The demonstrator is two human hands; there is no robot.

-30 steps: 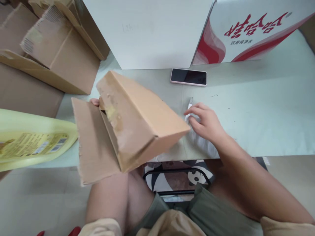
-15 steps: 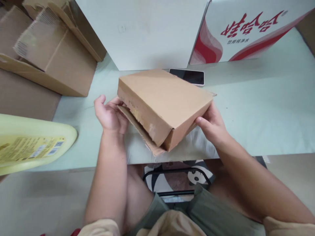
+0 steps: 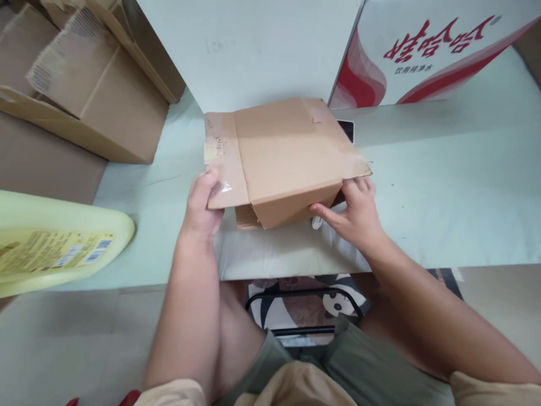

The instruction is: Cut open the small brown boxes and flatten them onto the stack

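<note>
A small brown cardboard box is held just above the pale table in front of me, its taped top flaps facing up. My left hand grips the box's left flap, thumb on top. My right hand holds the box's lower right corner, fingers curled under it. A white plastic mailer bag lies flat on the table beneath the box.
A phone lies behind the box, mostly hidden. A large white carton and a red-and-white carton stand at the back. Open brown cartons are at the left. A yellow bottle lies at the left edge.
The box has been turned over and swung flat between both hands; a second ago only the left hand held it tilted while the right hand touched the bag.
</note>
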